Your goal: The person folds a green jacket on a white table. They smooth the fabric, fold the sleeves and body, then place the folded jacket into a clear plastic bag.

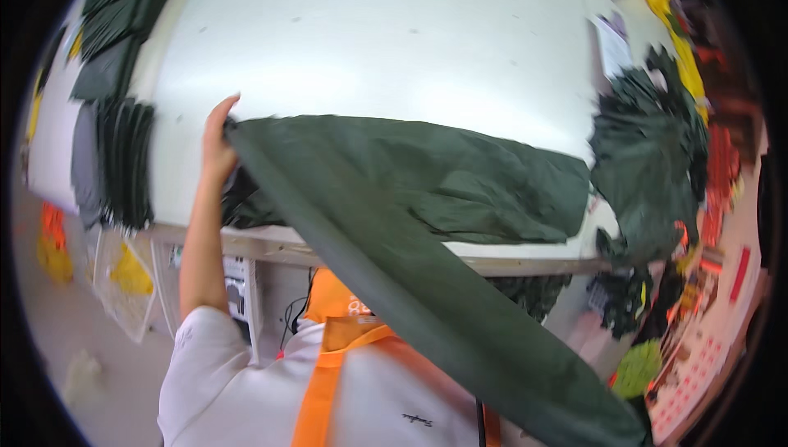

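My left hand is closed on the left end of a dark green piece of fabric, at the table's near side. A long fold of this fabric slants from that hand down across my body to the lower right corner, blurred in places. More dark green fabric lies spread along the near edge of the table, partly under the slanting fold. My right hand does not show; the fabric runs toward the lower right, where its end is cut off by the dark rim.
The white table stretches ahead. Folded dark green stacks stand at its left edge, with more folded green pieces beyond. A loose dark green pile hangs over the right edge. Yellow fabric lies at the far right.
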Demonstrator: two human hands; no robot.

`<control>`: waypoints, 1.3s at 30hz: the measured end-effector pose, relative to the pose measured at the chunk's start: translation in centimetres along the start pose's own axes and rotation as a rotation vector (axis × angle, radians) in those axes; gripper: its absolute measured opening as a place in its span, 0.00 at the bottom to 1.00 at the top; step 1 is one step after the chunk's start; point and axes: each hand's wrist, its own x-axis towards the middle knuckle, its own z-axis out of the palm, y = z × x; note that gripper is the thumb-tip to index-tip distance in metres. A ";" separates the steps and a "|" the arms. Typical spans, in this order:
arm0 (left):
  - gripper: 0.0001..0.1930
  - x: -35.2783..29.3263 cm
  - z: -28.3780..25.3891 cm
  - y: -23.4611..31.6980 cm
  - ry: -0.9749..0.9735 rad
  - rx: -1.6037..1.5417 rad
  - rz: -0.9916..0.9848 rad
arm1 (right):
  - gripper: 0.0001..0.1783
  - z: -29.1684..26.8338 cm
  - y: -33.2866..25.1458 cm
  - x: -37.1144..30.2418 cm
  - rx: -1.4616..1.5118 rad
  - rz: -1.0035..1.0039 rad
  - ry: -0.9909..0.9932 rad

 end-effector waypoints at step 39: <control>0.56 -8.5 14.8 10.8 -0.614 0.797 0.109 | 0.07 17.0 14.1 -39.0 0.981 1.610 -0.413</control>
